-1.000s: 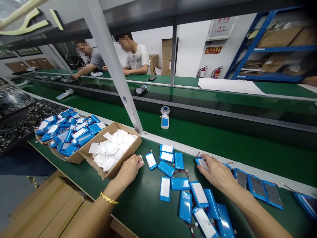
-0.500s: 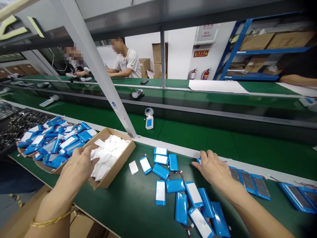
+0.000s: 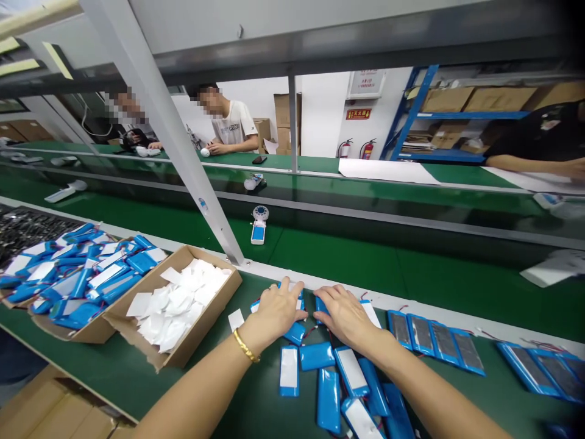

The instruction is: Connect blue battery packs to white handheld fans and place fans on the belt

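Observation:
My left hand (image 3: 276,310), with a gold bracelet at the wrist, reaches over blue battery packs near the bench's back rail, its fingers apart; what lies beneath it is partly hidden. Just right of it my right hand (image 3: 340,311) has its fingers bent over a blue battery pack (image 3: 320,305), mostly covered by the hand. Several packs lie below the hands, among them one with a white pad (image 3: 289,371) and a plain blue one (image 3: 317,355). A white pad (image 3: 236,320) lies left of my left hand.
A cardboard box (image 3: 214,311) holds white pads, and another box (image 3: 95,329) is heaped with blue packs. Grey-faced packs (image 3: 443,341) stand in a row at right. A white device (image 3: 259,225) lies on the green belt. People sit across the line.
My left hand has left the box of white pads and moved right, onto the packs. My right hand has shifted left, beside it. The camera view has moved a little.

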`<state>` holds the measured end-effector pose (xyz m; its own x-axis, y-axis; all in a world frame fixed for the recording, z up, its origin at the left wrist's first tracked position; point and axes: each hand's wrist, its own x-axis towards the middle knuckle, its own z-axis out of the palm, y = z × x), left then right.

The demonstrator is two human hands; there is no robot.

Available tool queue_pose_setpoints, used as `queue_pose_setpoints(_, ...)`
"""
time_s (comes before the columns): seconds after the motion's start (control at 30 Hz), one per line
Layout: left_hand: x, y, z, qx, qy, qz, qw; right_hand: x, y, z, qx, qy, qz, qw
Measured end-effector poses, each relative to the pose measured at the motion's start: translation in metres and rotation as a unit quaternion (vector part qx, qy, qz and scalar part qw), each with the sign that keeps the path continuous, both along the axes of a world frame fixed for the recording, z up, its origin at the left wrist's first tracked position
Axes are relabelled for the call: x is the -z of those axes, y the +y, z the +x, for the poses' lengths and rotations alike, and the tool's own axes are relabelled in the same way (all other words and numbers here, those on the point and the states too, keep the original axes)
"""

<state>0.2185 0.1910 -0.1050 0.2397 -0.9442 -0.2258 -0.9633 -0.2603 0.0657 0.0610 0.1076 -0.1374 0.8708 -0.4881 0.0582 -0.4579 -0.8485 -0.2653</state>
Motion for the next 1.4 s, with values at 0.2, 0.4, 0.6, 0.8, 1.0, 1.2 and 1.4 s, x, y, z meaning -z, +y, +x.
queue_pose_setpoints(0.2, -0.006, -0.015, 0.007, 0.089, 0.042, 0.021, 0.995, -0.004, -0.008, -0.014, -0.025, 0.021, 0.014, 0.999)
queue_pose_setpoints(0.4, -0.005, -0.015, 0.01, 0.166, 0.084, 0.019, 0.982, -0.018, -0.011, -0.017, -0.069, 0.021, 0.039, 0.997)
queue_pose_setpoints(0.6, 0.004, -0.012, 0.011, 0.211, 0.197, 0.003, 0.957, -0.033, -0.03, -0.027, -0.126, 0.032, 0.098, 0.987)
queue_pose_setpoints(0.8, 0.021, -0.012, 0.006, 0.186, 0.265, -0.08, 0.943, -0.033, -0.035, -0.03, -0.093, 0.037, 0.136, 0.986)
queue_pose_setpoints(1.0, 0.025, -0.015, -0.006, 0.184, 0.258, -0.11, 0.942, -0.044, -0.055, -0.023, -0.091, 0.055, 0.211, 0.972)
queue_pose_setpoints(1.2, 0.022, -0.022, -0.013, 0.204, 0.241, -0.091, 0.944, -0.032, -0.076, -0.012, -0.04, 0.101, 0.207, 0.972)
queue_pose_setpoints(1.4, 0.035, -0.028, -0.038, 0.163, 0.171, -0.136, 0.962, -0.031, -0.069, -0.035, 0.044, 0.041, 0.136, 0.989)
